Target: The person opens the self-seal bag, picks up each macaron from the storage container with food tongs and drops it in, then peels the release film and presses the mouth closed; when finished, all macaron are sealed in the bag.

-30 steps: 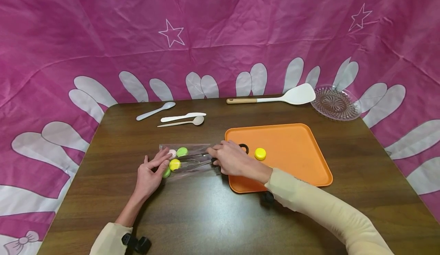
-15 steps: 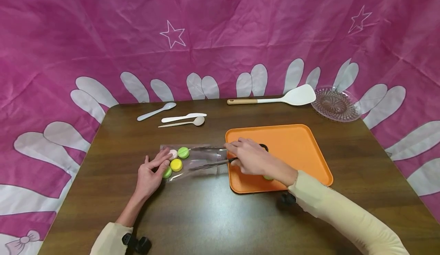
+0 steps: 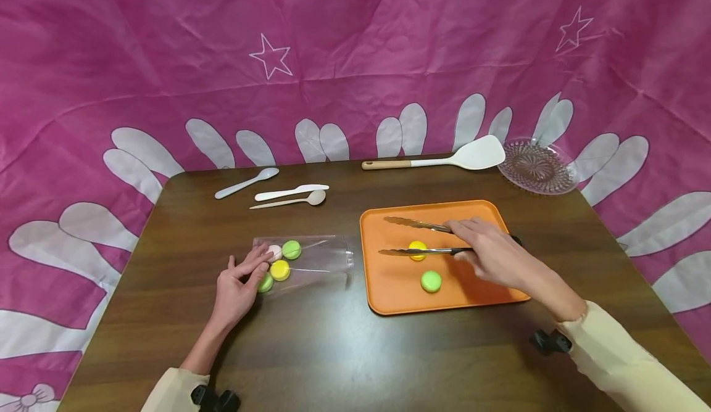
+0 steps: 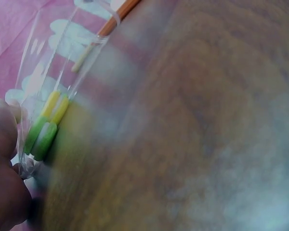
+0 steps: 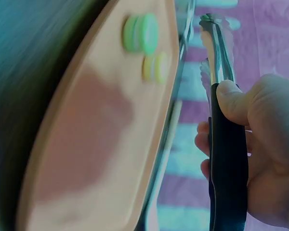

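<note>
My left hand [image 3: 236,288] pinches the left end of a clear plastic bag [image 3: 324,250] lying on the table. Inside that end are a pink macaron [image 3: 274,253], a yellow macaron [image 3: 280,270] and two green ones, partly under my fingertips. My right hand [image 3: 494,255] grips metal tongs [image 5: 229,159] by their black handles, thumb on one side and fingers on the other. The tong arms are spread, with nothing between their tips, over an orange tray [image 3: 383,292]. On the tray lie a yellow macaron [image 3: 418,245], partly behind one tong arm, and a green macaron [image 3: 431,281].
Toward the back left lie a white spoon [image 3: 247,184], a white knife [image 3: 291,192] and a beige spoon [image 3: 315,198]. A white spatula [image 3: 478,153] with a wooden handle and a clear patterned glass plate [image 3: 539,166] are along the back right. A pink curtain [image 3: 355,66] hangs behind.
My right hand has moved right, drawing the tongs out of the bag and over the tray. The tray's green macaron, hidden before by the arm, now shows. My left hand stays at the bag.
</note>
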### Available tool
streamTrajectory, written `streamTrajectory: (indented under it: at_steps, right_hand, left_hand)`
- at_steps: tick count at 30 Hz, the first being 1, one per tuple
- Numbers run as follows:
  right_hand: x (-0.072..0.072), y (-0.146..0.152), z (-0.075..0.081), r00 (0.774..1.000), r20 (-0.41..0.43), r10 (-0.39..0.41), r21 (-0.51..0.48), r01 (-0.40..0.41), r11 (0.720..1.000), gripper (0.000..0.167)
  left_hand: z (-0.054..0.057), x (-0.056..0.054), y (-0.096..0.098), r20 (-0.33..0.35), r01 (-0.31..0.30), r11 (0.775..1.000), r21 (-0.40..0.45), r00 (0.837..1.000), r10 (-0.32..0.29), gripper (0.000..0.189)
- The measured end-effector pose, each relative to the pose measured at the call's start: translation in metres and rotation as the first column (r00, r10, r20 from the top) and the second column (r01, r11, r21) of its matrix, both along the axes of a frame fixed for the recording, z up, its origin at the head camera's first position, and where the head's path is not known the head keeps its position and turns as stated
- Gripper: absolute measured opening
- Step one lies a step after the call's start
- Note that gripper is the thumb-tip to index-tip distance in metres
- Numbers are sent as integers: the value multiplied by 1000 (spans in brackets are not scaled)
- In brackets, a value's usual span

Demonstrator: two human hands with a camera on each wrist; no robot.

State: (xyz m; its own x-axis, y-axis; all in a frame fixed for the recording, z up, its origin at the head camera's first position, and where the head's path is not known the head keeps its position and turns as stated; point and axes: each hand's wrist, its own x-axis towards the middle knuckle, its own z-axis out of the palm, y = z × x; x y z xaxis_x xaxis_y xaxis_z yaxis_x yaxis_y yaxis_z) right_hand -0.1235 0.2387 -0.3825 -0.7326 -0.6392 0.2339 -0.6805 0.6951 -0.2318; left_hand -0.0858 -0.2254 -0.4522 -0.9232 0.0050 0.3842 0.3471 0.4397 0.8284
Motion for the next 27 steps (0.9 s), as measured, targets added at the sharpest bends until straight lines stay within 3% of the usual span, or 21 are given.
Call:
streamTrajectory:
  at_steps: [8, 17, 24, 27]
  right_hand:
    - [9, 51, -9, 996, -82, -15, -8, 15, 1000, 54]
    - [13, 69, -22, 997, -20, -71, 37, 72, 997, 55]
    - [11, 70, -31, 997, -24, -67, 52, 68, 996, 52]
    - [11, 69, -32, 998, -9, -70, 61, 70, 996, 51]
  left_hand:
    - [5, 3, 2, -15, 18, 1000, 12, 1000, -17, 22]
    - [5, 0, 1, -31, 10, 1000, 0, 999, -10, 20]
    - [-23, -10, -11, -10, -11, 1000, -5, 1000, 10, 22]
    - [-29, -12, -13, -4, -10, 1000, -6, 1000, 10, 23]
